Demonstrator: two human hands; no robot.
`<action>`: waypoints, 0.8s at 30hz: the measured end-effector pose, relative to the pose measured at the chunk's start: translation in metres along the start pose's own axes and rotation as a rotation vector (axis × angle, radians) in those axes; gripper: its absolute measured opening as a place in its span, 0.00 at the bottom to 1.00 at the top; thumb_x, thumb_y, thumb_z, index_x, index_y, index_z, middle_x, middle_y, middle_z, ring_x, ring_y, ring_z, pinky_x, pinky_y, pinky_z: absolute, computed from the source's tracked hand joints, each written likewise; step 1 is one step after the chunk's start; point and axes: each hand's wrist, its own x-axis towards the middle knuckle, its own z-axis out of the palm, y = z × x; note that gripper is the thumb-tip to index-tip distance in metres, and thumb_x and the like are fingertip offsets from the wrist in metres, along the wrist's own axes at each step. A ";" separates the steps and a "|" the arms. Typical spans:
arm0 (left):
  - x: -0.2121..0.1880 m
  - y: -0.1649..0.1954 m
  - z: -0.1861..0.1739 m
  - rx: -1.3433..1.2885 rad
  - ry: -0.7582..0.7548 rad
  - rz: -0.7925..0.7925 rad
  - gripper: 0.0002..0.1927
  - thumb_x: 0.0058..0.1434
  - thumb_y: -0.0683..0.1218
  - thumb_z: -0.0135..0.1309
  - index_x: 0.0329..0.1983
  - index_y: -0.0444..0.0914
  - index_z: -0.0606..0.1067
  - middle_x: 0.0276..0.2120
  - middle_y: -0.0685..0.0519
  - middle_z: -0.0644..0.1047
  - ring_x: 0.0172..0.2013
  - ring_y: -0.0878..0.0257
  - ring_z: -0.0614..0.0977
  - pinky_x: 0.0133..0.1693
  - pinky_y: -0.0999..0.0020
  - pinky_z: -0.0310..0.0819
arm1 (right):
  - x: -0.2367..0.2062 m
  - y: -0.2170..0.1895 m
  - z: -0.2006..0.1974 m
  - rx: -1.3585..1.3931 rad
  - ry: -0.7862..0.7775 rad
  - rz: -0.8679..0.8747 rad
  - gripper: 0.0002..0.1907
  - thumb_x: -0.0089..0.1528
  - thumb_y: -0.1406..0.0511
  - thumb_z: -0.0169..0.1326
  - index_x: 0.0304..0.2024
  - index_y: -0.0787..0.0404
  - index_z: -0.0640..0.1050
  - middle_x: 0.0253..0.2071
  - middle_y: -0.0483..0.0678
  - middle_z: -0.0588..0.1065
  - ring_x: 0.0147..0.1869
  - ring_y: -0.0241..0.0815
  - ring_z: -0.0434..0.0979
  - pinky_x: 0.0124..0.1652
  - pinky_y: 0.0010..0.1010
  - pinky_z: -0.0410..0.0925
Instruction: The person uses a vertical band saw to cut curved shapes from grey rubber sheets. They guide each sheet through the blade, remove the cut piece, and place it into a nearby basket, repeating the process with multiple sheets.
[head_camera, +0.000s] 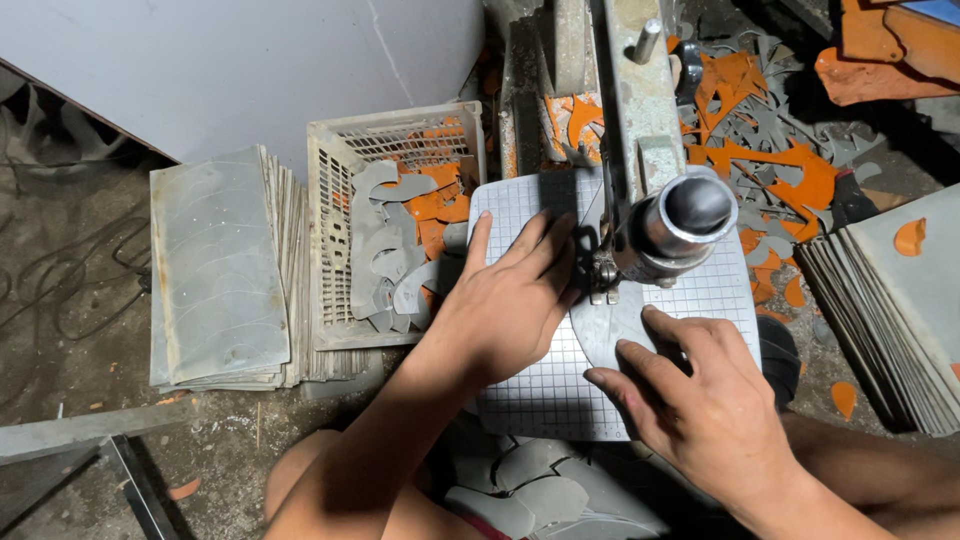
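Head view: both hands press a thin grey sheet (605, 335) flat on the gridded table (540, 400) of a saw (665, 215). The left hand (505, 300) lies open, palm down, fingers spread and stretched toward the blade area, resting on the table and the sheet's left edge. The right hand (700, 400) is also open and flat, its fingertips on the curved near part of the sheet, just below the saw's head. Neither hand grips anything; both only push down.

The sheet sits in the middle of the table, right under the saw's round metal head, its rounded edge toward the person.

Left of the table stands a pale plastic crate (330, 200) holding cut grey and orange curved pieces. Further left, touching the crate, lies a stack of grey plates (215, 270) on the dirty floor. On the right, another stack of plates (900, 310) leans beside the table, with 1 orange scrap on top. Behind the saw, a heap of orange and grey offcuts (770, 140) covers the floor. More grey cut pieces (540, 490) lie near the person's knees, below the table.
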 end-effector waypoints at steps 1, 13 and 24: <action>0.001 -0.001 0.000 -0.005 -0.003 0.005 0.25 0.65 0.47 0.46 0.63 0.33 0.72 0.69 0.44 0.66 0.72 0.48 0.61 0.67 0.25 0.40 | 0.000 -0.001 0.001 0.002 -0.004 0.011 0.18 0.51 0.58 0.70 0.40 0.59 0.82 0.48 0.56 0.77 0.44 0.54 0.76 0.41 0.40 0.72; 0.008 -0.009 0.001 -0.027 0.006 0.005 0.27 0.58 0.44 0.47 0.64 0.38 0.73 0.71 0.50 0.65 0.72 0.48 0.60 0.66 0.22 0.34 | 0.007 -0.013 0.008 -0.052 0.044 0.024 0.18 0.52 0.56 0.70 0.38 0.59 0.82 0.42 0.55 0.76 0.41 0.56 0.74 0.38 0.41 0.70; -0.023 0.040 0.004 -0.002 0.185 -0.157 0.13 0.70 0.51 0.55 0.39 0.36 0.78 0.45 0.41 0.79 0.59 0.45 0.77 0.66 0.41 0.61 | 0.034 0.046 -0.027 0.081 -0.261 -0.068 0.24 0.47 0.55 0.67 0.45 0.57 0.83 0.44 0.53 0.76 0.50 0.56 0.73 0.48 0.42 0.67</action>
